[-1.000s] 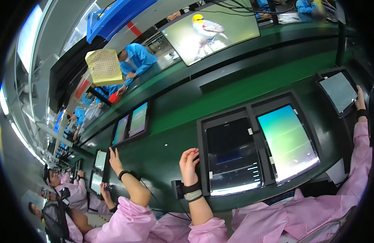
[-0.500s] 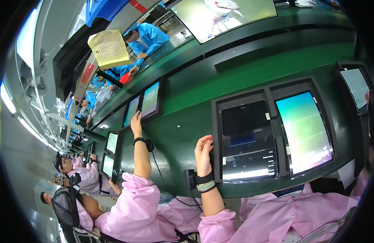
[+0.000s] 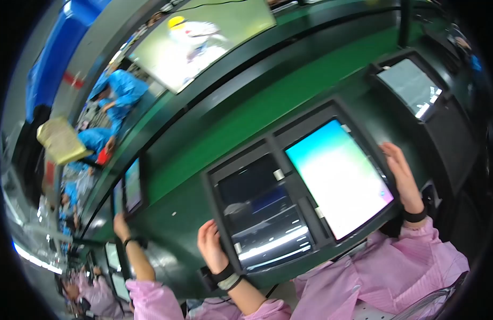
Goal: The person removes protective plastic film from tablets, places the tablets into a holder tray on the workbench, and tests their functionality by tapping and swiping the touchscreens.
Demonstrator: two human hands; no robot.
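Observation:
A black two-slot tray point(image 3: 273, 133) lies on the green bench in front of me. Its left slot holds a dark-screened tablet point(image 3: 267, 208) that mirrors the ceiling lights. In the right slot, a lit tablet point(image 3: 337, 176) shows a blue, green and white wallpaper. My left hand point(image 3: 211, 245), with a black wristband, is at the tray's left edge, fingers loosely bent and apart. Along the right edge is my right hand point(image 3: 400, 173), its fingers stretched out. Both hands hold nothing; whether they touch the tray I cannot tell.
To the left, a co-worker's hand point(image 3: 121, 228) is at another tablet tray point(image 3: 142, 184). Another tray point(image 3: 436, 66) with a pale-screened tablet point(image 3: 412, 85) lies to the right. Beyond the bench are a large monitor point(image 3: 203, 40) and people in blue. A yellow paper point(image 3: 59, 141) hangs at left.
The view has swung right, with some blur. My right hand has come into view beside the tray. Small white text on the dark tablet no longer shows. My left hand remains at the tray's left edge.

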